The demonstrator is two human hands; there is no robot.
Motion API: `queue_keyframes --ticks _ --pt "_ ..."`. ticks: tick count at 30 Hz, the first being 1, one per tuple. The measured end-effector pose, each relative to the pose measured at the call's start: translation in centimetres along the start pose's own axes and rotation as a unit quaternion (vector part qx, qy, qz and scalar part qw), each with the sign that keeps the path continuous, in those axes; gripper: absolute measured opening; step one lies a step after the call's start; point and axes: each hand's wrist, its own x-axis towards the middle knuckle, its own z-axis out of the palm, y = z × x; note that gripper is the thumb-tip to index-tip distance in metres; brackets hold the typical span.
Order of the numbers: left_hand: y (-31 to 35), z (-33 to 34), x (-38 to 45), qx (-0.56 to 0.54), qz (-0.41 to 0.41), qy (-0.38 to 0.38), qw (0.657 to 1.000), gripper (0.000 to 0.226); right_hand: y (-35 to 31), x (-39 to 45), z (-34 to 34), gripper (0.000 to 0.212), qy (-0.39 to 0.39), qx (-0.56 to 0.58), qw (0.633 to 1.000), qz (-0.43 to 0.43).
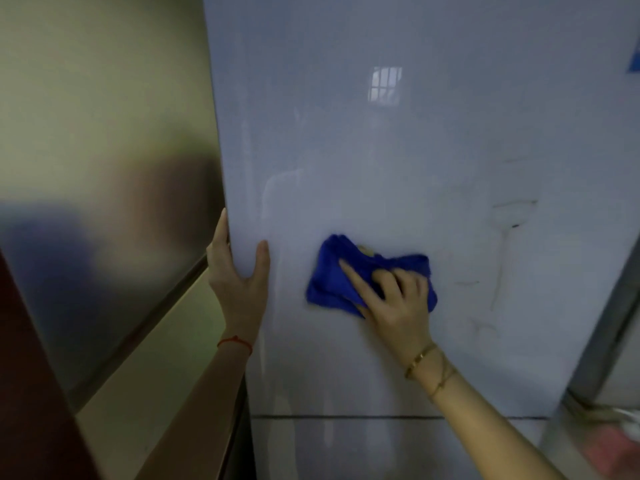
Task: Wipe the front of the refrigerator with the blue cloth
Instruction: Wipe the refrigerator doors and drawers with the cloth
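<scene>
The refrigerator front (398, 150) is a glossy pale grey-blue door that fills most of the view. A crumpled blue cloth (332, 275) lies pressed flat against it, a little below the middle. My right hand (394, 296) covers the cloth's right half, forefinger stretched across it and the other fingers bunched into the fabric. My left hand (235, 268) clasps the door's left edge, thumb on the front face and fingers wrapped around the side. Faint dark marks and a thin streak (502, 258) show on the door to the right of the cloth.
A seam (346, 416) between the upper and lower doors runs across below my hands. A shiny metal side panel (104, 185) stands to the left. A blue sticker (635, 60) sits at the upper right edge. Blurred clutter (606, 441) lies at the lower right.
</scene>
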Motion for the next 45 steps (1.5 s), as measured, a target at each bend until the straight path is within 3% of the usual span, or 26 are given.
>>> queue_keyframes --ticks 3,6,8,14,18,22,30,35,40,45 --pt "0.2 0.0 0.0 0.009 0.001 0.007 1.000 0.066 2.7 0.3 -0.3 0.054 0.026 -0.020 0.999 0.022" --pt "0.4 0.0 0.0 0.005 0.002 0.010 1.000 0.065 5.8 6.3 0.4 0.039 0.082 0.010 0.985 0.149" --pt "0.4 0.0 -0.1 0.007 0.004 0.011 1.000 0.065 5.7 9.1 0.9 0.037 0.117 0.025 0.974 0.190" --pt "0.3 0.1 0.1 0.007 -0.006 0.006 1.000 0.066 5.1 4.9 0.5 0.035 0.080 0.096 0.987 0.100" --pt "0.4 0.0 0.1 0.017 -0.004 0.010 1.000 0.065 7.5 9.1 0.8 0.033 0.108 0.116 0.986 0.054" --pt "0.4 0.0 0.1 0.020 -0.018 0.008 1.000 0.067 5.1 9.4 0.7 0.033 0.114 0.119 0.979 0.121" --pt "0.8 -0.1 0.0 0.019 -0.035 -0.003 0.999 0.069 5.8 12.2 0.9 0.044 0.089 0.026 0.995 0.034" --pt "0.7 -0.1 0.1 0.020 -0.040 -0.006 0.999 0.069 3.8 8.5 1.1 0.037 0.083 0.055 0.991 0.092" --pt "1.0 -0.2 0.1 0.027 -0.032 0.000 0.999 0.067 3.6 3.5 -0.2 0.037 0.027 0.046 0.998 0.042" --pt "1.0 -0.1 0.1 0.024 -0.024 0.000 0.999 0.065 6.4 10.7 0.8 0.039 0.100 0.031 0.977 0.188"
